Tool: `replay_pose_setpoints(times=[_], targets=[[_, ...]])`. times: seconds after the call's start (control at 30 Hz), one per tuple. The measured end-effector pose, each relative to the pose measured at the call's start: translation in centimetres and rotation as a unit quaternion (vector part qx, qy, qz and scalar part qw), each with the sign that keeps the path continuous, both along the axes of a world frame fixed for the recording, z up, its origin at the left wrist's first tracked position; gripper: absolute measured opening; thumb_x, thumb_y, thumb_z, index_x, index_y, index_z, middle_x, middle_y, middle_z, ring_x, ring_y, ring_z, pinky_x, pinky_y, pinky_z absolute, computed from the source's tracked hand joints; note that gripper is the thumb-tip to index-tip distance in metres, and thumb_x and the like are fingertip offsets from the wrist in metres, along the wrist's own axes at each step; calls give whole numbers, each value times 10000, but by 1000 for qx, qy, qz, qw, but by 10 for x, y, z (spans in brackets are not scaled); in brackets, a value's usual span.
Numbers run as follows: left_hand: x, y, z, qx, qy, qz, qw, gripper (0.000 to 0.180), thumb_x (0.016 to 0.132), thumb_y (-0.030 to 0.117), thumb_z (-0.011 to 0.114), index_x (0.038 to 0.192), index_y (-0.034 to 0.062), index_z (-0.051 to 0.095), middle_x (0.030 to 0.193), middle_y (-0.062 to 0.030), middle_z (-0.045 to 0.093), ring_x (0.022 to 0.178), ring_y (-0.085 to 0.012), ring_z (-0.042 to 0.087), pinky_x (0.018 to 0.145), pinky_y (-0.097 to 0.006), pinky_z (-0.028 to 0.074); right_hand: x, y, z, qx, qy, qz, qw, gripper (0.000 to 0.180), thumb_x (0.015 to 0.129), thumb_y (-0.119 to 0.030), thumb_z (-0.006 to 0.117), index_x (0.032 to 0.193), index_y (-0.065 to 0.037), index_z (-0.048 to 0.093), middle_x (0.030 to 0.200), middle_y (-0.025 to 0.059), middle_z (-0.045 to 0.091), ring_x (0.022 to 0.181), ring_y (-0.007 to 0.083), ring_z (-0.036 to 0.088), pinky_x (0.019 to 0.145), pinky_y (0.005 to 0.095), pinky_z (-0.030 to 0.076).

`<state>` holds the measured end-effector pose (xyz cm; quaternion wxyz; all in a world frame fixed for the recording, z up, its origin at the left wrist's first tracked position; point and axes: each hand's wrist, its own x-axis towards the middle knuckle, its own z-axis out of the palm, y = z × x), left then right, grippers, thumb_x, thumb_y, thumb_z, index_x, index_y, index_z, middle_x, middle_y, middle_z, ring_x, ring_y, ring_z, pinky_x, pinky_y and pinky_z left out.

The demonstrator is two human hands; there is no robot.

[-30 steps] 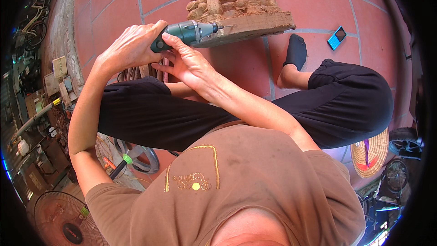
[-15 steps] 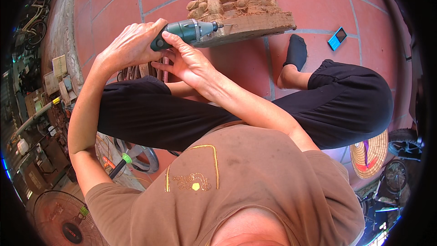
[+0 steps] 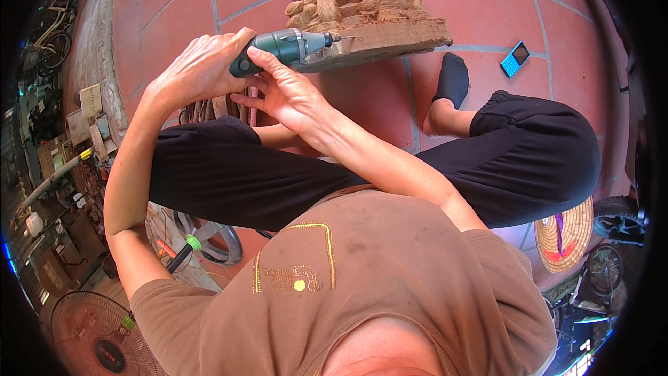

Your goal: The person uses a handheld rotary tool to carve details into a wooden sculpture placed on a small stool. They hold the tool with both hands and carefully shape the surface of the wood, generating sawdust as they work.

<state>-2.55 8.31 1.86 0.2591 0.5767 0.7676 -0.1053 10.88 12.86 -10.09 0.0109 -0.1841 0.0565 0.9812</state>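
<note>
A dark green rotary tool point(image 3: 284, 47) lies almost level, its thin bit pointing right at the near edge of a carved wooden piece point(image 3: 365, 3). Whether the bit touches the wood I cannot tell. My left hand point(image 3: 198, 66) is closed round the tool's rear end. From the near side, my right hand point(image 3: 291, 97) steadies it, thumb against the body and fingers curled below, partly hidden. The carving has a reddish-brown relief and a flat, thick base.
Red tiles point(image 3: 480, 0) surround the carving. A blue keypad phone point(image 3: 515, 60) lies on them beyond my socked foot point(image 3: 452, 80). At left are cluttered tools and boxes, with a fan point(image 3: 104, 334) lower down. A straw hat point(image 3: 567, 237) sits at right.
</note>
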Motion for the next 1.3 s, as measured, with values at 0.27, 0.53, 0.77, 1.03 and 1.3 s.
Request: replay_pose_setpoints(times=[0.27,0.53,0.77,1.03,1.3], targets=[[1,-2,2,33,0,-11,999,447,745,178,741,1085,-2,512,861,-251,667,850,-439,649,724,-488,506,-1,0,3,-5,-13,2,1000,255,859,-186,803,1071,-137,668,1027,-9,683,976,166,635,956,567,518],[0,1,4,35,-3,-10,999,496,716,144,744,1146,17,531,941,-261,670,881,-451,646,740,-489,517,-2,3,2,6,-6,-8,1000,255,866,-172,796,1082,-135,664,1038,-2,685,975,159,636,948,568,527],[-3,-1,0,17,-7,1,1000,525,696,130,745,1166,21,539,971,-268,671,901,-456,643,748,-486,517,-1,0,1,-1,3,-4,1000,254,861,-178,801,1073,-144,666,1038,-9,680,964,155,631,958,571,520],[-3,-3,-1,43,-8,-29,999,472,755,183,741,1125,-6,517,868,-247,665,843,-442,646,727,-494,504,-2,-1,1,-1,-3,-6,1000,260,860,-181,803,1075,-148,661,1029,-13,675,968,156,627,959,569,520],[-3,-1,-1,35,-2,-26,999,464,754,170,738,1121,-12,519,881,-252,668,851,-441,650,726,-493,508,-3,3,1,3,-6,-4,1000,264,860,-179,802,1078,-144,658,1031,-8,674,960,160,634,948,566,529]])
